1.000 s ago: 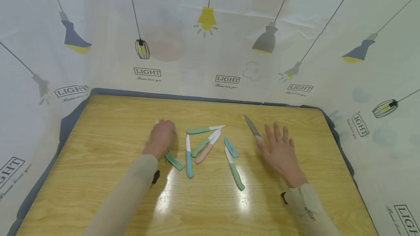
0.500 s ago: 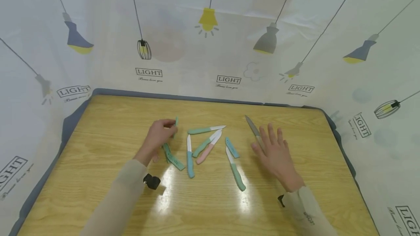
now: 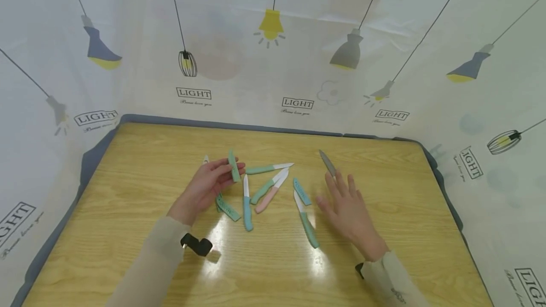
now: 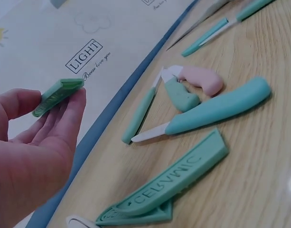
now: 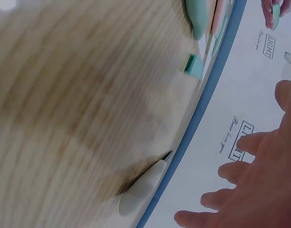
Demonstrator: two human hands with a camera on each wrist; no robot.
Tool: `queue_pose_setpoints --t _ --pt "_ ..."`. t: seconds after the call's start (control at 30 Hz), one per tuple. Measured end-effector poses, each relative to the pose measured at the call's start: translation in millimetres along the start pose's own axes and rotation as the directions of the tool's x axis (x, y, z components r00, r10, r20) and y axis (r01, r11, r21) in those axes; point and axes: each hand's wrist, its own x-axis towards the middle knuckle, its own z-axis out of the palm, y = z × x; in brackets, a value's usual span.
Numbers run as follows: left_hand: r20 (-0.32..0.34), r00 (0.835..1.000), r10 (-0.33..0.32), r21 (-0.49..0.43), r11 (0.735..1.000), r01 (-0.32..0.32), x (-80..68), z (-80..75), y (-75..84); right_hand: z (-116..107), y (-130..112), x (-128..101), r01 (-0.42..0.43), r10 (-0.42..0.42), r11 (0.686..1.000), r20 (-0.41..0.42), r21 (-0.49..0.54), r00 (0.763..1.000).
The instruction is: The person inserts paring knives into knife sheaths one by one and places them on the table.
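My left hand pinches a green knife sheath between thumb and fingers, raised above the table in the left wrist view. Below that hand lie green sheaths, the upper one marked CERAMIC, overlapping each other. Just to their right is a blue-handled knife with a white blade. My right hand hovers with fingers spread and holds nothing. It partly covers a grey-bladed knife in the head view; that knife's pale handle shows in the right wrist view.
Mid-table lie a green-handled knife, another green one and a pink-handled knife, the last two with blades overlapping. A blue sheath rests by a further green-handled knife. A patterned curtain stands behind the table.
My left hand has lifted the green sheath off the table and turned it so that its broad side shows. My right hand has shifted left and nearer the body, fingers still spread.
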Motion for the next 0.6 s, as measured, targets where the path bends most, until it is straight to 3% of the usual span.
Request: queue_pose_setpoints --t 0.27,0.6 --pt "0.012 1.000 -0.022 -0.146 0.989 0.024 -1.4 1.1 -4.0 6 -12 -9 0.000 0.000 0.999 0.002 0.035 1.000" --pt "-0.024 1.000 0.001 -0.132 0.991 -0.005 -3.2 5.2 -11.0 19 -32 -16 -0.040 0.040 0.999 0.010 0.023 0.999"
